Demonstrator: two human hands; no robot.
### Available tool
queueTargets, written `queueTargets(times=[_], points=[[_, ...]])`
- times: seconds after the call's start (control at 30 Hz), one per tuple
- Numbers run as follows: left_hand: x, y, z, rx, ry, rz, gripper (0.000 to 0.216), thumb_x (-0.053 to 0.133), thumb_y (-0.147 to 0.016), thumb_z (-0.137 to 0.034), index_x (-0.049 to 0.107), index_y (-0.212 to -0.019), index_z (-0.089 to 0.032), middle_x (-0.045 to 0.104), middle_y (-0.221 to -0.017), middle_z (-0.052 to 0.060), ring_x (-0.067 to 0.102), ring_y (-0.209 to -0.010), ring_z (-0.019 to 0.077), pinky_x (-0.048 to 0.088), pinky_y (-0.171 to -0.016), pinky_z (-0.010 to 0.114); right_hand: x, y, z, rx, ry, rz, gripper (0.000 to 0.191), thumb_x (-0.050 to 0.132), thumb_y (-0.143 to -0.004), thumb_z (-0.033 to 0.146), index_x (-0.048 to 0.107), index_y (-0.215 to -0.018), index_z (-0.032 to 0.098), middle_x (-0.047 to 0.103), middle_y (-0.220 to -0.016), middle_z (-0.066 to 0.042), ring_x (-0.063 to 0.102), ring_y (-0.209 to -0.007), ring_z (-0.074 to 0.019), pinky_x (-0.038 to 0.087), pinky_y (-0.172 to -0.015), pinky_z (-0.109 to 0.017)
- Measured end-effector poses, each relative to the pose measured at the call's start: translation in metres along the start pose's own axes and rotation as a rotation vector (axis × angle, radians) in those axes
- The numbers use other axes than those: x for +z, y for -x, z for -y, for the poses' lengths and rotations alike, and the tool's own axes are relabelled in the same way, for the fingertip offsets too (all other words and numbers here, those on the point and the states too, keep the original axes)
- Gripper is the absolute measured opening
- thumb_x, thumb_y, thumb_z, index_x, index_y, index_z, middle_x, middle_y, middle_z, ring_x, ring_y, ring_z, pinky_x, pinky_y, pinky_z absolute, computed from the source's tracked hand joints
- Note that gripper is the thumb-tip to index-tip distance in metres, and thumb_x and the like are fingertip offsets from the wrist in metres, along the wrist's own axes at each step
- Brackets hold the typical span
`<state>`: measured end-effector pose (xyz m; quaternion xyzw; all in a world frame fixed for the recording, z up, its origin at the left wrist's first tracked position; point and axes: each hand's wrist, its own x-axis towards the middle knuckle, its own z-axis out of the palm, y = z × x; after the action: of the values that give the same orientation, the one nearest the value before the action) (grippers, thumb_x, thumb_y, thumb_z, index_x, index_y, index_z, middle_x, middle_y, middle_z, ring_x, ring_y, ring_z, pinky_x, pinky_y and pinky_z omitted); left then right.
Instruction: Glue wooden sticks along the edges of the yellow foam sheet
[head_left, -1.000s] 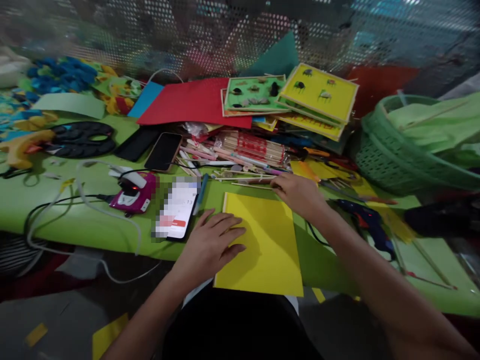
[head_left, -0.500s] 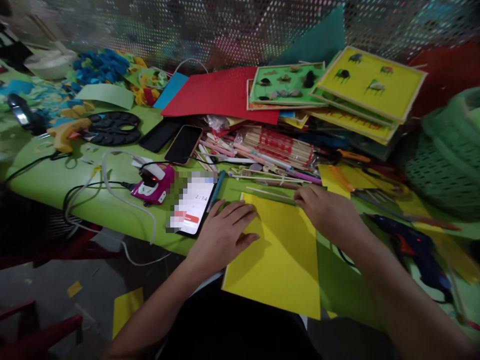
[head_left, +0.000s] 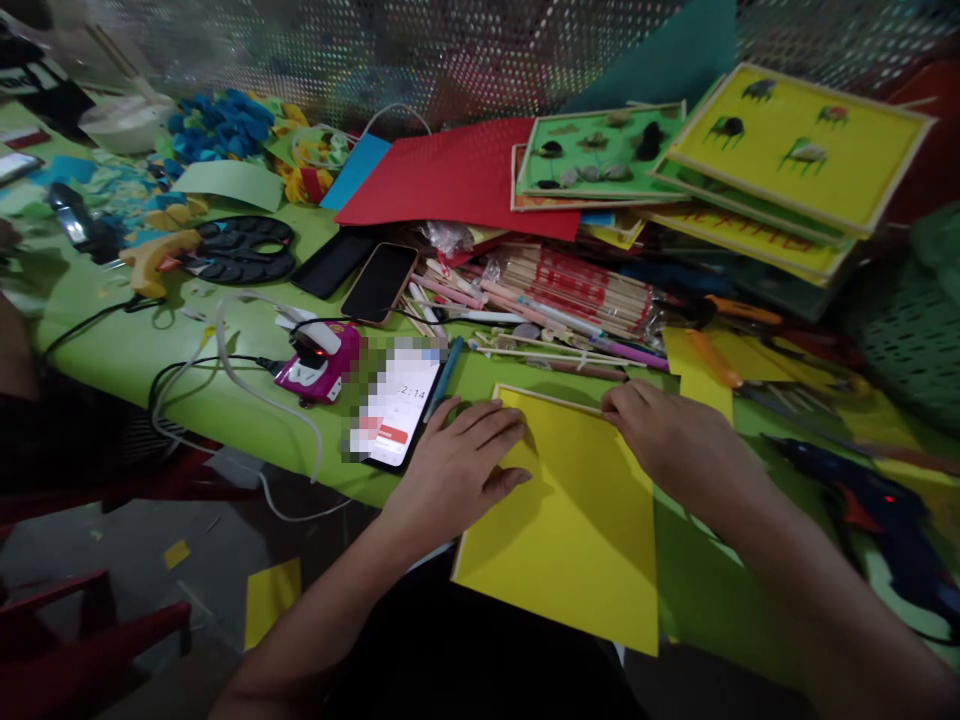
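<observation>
A yellow sheet [head_left: 570, 540] lies in front of me, its lower end reaching past the table edge. My left hand [head_left: 465, 460] rests flat across its upper left side, fingers stretched out. A thin wooden stick [head_left: 551, 398] lies along the sheet's top edge. At the stick's right end, the fingers of my right hand [head_left: 649, 425] are pinched together on it. Another pale strip runs down the sheet's left edge, mostly covered by my left hand. A lit phone [head_left: 394, 400] and a teal pen [head_left: 444, 380] lie just left of that hand.
A dark blue glue gun [head_left: 877, 520] with a red light lies at right. Behind are bundled sticks [head_left: 577, 290], a red sheet [head_left: 450, 180] and stacked framed pictures [head_left: 795, 160]. A magenta power adapter [head_left: 322, 370] with cables sits left. Another person's arm [head_left: 11, 350] shows far left.
My right hand has brought the stick down against the sheet's top edge; before, it was held slightly above. My left hand stays on the sheet. The whole view has shifted slightly.
</observation>
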<state>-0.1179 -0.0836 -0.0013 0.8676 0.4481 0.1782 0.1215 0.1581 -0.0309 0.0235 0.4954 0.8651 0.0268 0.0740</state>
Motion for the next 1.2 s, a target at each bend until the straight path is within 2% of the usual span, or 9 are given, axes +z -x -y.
queueTargets(times=[0.5, 0.73, 1.0, 1.2], points=[[0.0033, 0.0011, 0.0026, -0.014, 0.007, -0.017, 0.038, 0.051, -0.104, -0.041, 0.060, -0.137, -0.024, 0.062, -0.148, 0.005, 0.053, -0.140, 0.0249, 0.031, -0.119, 0.051, -0.0004, 0.0008, 0.0018, -0.037, 0.018, -0.032, 0.022, 0.041, -0.094, 0.005, 0.060, -0.100, 0.016, 0.065, -0.094, -0.010, 0.056, -0.070, -0.0203, 0.023, -0.059, -0.035], [0.0013, 0.0000, 0.0023, 0.001, -0.002, -0.042, 0.037, 0.056, -0.101, -0.036, 0.063, -0.136, -0.025, 0.065, -0.143, 0.008, 0.057, -0.135, 0.0268, 0.035, -0.118, 0.051, -0.0013, -0.0015, 0.0032, -0.029, 0.012, -0.031, 0.022, 0.038, -0.101, 0.013, 0.059, -0.098, 0.017, 0.065, -0.094, -0.009, 0.054, -0.069, -0.0187, 0.022, -0.058, -0.034], [0.0006, -0.0015, 0.0029, 0.007, -0.012, -0.028, 0.037, 0.054, -0.103, -0.038, 0.062, -0.136, -0.024, 0.064, -0.145, 0.005, 0.057, -0.135, 0.0255, 0.034, -0.117, 0.051, -0.0017, -0.0026, 0.0036, -0.027, -0.011, -0.029, 0.020, 0.040, -0.100, 0.010, 0.059, -0.096, 0.017, 0.066, -0.095, -0.009, 0.055, -0.071, -0.0189, 0.022, -0.058, -0.033], [-0.0008, -0.0022, 0.0026, 0.022, -0.036, -0.043, 0.038, 0.055, -0.103, -0.037, 0.061, -0.137, -0.024, 0.066, -0.143, 0.006, 0.059, -0.133, 0.0264, 0.035, -0.116, 0.052, -0.0061, -0.0023, 0.0037, -0.006, -0.075, -0.024, 0.022, 0.040, -0.104, 0.018, 0.062, -0.101, 0.017, 0.069, -0.098, -0.009, 0.059, -0.075, -0.0199, 0.026, -0.059, -0.033]])
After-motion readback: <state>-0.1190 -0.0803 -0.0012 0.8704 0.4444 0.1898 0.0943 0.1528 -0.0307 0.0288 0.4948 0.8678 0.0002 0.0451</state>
